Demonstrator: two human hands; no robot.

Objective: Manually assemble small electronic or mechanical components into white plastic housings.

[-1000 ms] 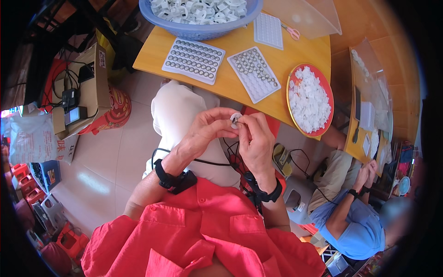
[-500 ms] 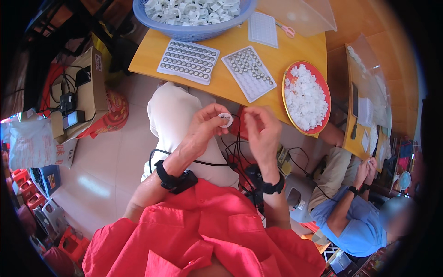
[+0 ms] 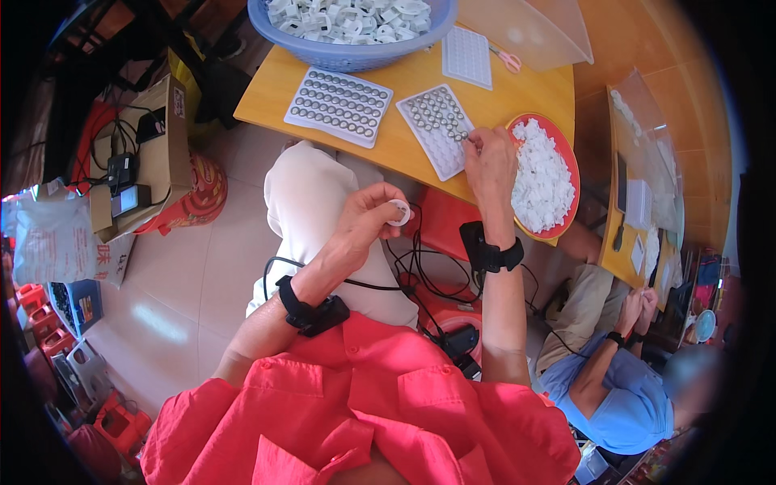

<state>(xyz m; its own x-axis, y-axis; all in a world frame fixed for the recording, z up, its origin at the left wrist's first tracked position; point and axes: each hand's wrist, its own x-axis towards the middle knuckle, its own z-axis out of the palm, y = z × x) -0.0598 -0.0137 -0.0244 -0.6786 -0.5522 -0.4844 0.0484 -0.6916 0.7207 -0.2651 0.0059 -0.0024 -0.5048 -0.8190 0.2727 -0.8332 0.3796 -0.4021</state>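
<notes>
My left hand point(image 3: 368, 220) is raised above my lap and pinches a small white plastic ring point(image 3: 398, 212) between thumb and fingers. My right hand point(image 3: 487, 156) reaches out to the wooden table point(image 3: 404, 145), its fingertips on a small round metal piece at the near edge of a white tray point(image 3: 436, 129) of such pieces. A second white tray point(image 3: 339, 105) full of metal pieces lies to the left of it. Beside my right hand stands a red plate point(image 3: 543, 174) heaped with white parts. Both wrists wear black bands.
A blue basin point(image 3: 347, 28) of white rings stands at the table's far edge, with a white sheet point(image 3: 467, 56) and scissors point(image 3: 508, 58) near it. Another person in a blue shirt point(image 3: 622, 396) sits at the lower right. A cardboard box point(image 3: 149, 158) with devices is at the left. Cables hang near my knees.
My right hand has left my left hand and reached forward to the tray on the table. My left hand stays over my lap with the white ring.
</notes>
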